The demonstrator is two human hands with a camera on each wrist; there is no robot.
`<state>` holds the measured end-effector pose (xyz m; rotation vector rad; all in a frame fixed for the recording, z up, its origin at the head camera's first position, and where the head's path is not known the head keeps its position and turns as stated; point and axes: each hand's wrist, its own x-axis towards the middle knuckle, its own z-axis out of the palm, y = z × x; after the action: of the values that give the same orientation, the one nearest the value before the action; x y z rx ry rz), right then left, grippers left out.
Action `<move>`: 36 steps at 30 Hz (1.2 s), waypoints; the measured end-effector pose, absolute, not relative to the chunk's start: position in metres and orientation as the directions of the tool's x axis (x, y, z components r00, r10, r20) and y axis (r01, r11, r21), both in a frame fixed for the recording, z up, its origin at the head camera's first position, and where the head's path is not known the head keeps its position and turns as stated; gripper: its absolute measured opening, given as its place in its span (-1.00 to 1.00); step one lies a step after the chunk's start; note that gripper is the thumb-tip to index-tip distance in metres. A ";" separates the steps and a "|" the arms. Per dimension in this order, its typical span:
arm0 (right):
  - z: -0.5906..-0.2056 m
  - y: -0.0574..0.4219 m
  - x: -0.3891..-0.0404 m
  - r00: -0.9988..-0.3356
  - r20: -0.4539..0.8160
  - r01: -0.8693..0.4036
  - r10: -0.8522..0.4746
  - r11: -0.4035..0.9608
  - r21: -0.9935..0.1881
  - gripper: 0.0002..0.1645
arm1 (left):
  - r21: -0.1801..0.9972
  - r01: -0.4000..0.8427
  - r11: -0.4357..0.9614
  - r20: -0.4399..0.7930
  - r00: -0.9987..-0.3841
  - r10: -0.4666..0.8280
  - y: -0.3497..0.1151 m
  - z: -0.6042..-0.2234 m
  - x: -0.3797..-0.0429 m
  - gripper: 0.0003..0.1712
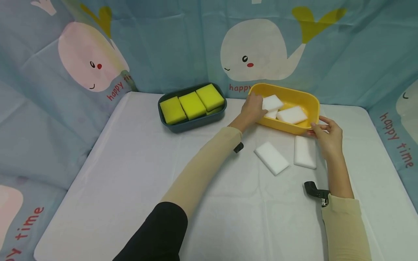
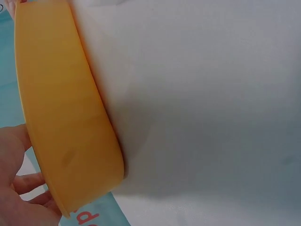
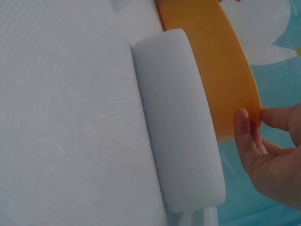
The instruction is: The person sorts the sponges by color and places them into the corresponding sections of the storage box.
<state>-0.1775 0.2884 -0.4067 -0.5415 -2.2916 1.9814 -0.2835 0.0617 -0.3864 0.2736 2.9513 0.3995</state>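
A yellow plastic tray (image 1: 277,125) stands at the back right of the table, with several white sponge blocks (image 1: 292,115) inside. My left hand (image 1: 253,108) grips its left end, fingers around the rim; the left wrist view shows the tray's side wall (image 2: 66,108) beside that hand. At the right end my right hand (image 1: 330,139) pinches the rim between thumb and fingers, seen closer in the right wrist view. Two more white sponge blocks lie on the cloth in front: a slanted one (image 1: 271,158) and another (image 1: 305,152) just below the tray's right end.
To the left of the yellow tray stands a dark green tray (image 1: 192,125) holding several yellow sponges (image 1: 192,105). White cloth (image 1: 130,163) covers the table. A blue curtain with whale prints (image 1: 176,47) hangs right behind the table's back edge.
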 end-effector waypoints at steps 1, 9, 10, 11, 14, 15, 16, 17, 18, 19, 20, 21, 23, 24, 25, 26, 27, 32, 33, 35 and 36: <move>-0.407 0.288 -0.178 -0.936 -0.179 0.221 0.302 0.112 -0.969 -0.21 | 0.272 0.175 0.946 -0.114 -0.971 0.212 0.062 -0.386 -0.283 -0.57; -0.408 0.290 -0.179 -0.932 -0.185 0.231 0.311 0.121 -0.965 -0.22 | 0.410 0.349 0.843 -0.093 -0.903 0.419 0.069 -0.382 -0.281 -0.57; -0.408 0.290 -0.179 -0.931 -0.187 0.233 0.313 0.116 -0.966 -0.22 | 0.433 0.365 0.824 -0.096 -0.890 0.445 0.070 -0.381 -0.281 -0.57; -0.408 0.290 -0.179 -0.930 -0.190 0.238 0.316 0.120 -0.964 -0.22 | 0.454 0.376 0.807 -0.105 -0.877 0.468 0.072 -0.381 -0.281 -0.57; -0.408 0.289 -0.179 -0.925 -0.201 0.254 0.323 0.132 -0.958 -0.22 | 0.495 0.376 0.783 -0.145 -0.853 0.501 0.075 -0.381 -0.280 -0.55; -0.408 0.289 -0.179 -0.924 -0.204 0.259 0.325 0.134 -0.957 -0.22 | 0.506 0.364 0.782 -0.161 -0.851 0.500 0.076 -0.381 -0.280 -0.54; -0.408 0.289 -0.180 -0.922 -0.208 0.263 0.325 0.136 -0.955 -0.22 | 0.514 0.349 0.784 -0.178 -0.850 0.495 0.077 -0.382 -0.280 -0.54; -0.408 0.289 -0.180 -0.921 -0.211 0.267 0.326 0.137 -0.954 -0.22 | 0.520 0.327 0.789 -0.198 -0.852 0.484 0.078 -0.381 -0.279 -0.54; -0.408 0.289 -0.180 -0.922 -0.213 0.265 0.325 0.127 -0.956 -0.22 | 0.522 0.305 0.797 -0.216 -0.856 0.469 0.079 -0.381 -0.279 -0.54; -0.408 0.289 -0.180 -0.922 -0.213 0.263 0.324 0.120 -0.957 -0.22 | 0.524 0.284 0.803 -0.232 -0.860 0.455 0.080 -0.381 -0.279 -0.54; -0.408 0.289 -0.180 -0.922 -0.213 0.262 0.323 0.117 -0.958 -0.22 | 0.521 0.273 0.809 -0.252 -0.856 0.451 0.081 -0.381 -0.279 -0.57; -0.408 0.290 -0.180 -0.923 -0.213 0.260 0.322 0.110 -0.959 -0.22 | 0.514 0.269 0.815 -0.271 -0.850 0.452 0.081 -0.380 -0.280 -0.63; -0.408 0.289 -0.180 -0.923 -0.213 0.257 0.320 0.102 -0.961 -0.21 | 0.489 0.275 0.827 -0.306 -0.834 0.459 0.082 -0.379 -0.281 -0.70; -0.408 0.289 -0.181 -0.924 -0.213 0.255 0.319 0.097 -0.962 -0.21 | 0.476 0.285 0.832 -0.323 -0.823 0.467 0.083 -0.379 -0.282 -0.72; -0.408 0.289 -0.181 -0.923 -0.214 0.257 0.319 0.098 -0.961 -0.21 | 0.468 0.292 0.834 -0.343 -0.810 0.476 0.083 -0.378 -0.282 -0.71; -0.408 0.289 -0.181 -0.923 -0.215 0.260 0.320 0.105 -0.960 -0.21 | 0.458 0.298 0.837 -0.363 -0.797 0.482 0.083 -0.377 -0.283 -0.69; -0.408 0.289 -0.181 -0.922 -0.216 0.264 0.321 0.113 -0.958 -0.21 | 0.447 0.303 0.841 -0.376 -0.790 0.485 0.083 -0.376 -0.283 -0.65; -0.407 0.289 -0.181 -0.919 -0.222 0.276 0.326 0.130 -0.952 -0.21 | 0.423 0.320 0.848 -0.396 -0.776 0.491 0.084 -0.375 -0.285 -0.52; -0.407 0.289 -0.181 -0.919 -0.224 0.275 0.325 0.122 -0.954 -0.21 | 0.422 0.329 0.845 -0.390 -0.776 0.496 0.084 -0.376 -0.285 -0.52; -0.407 0.289 -0.181 -0.919 -0.225 0.271 0.324 0.107 -0.957 -0.21 | 0.429 0.329 0.841 -0.381 -0.779 0.499 0.084 -0.376 -0.284 -0.52; -0.407 0.289 -0.181 -0.919 -0.224 0.268 0.324 0.100 -0.958 -0.21 | 0.435 0.333 0.837 -0.372 -0.779 0.504 0.084 -0.376 -0.284 -0.52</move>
<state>-0.1806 0.2889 -0.4073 -0.6187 -2.2976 1.9843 -0.2838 0.0837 -0.3764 0.6166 2.5320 0.4785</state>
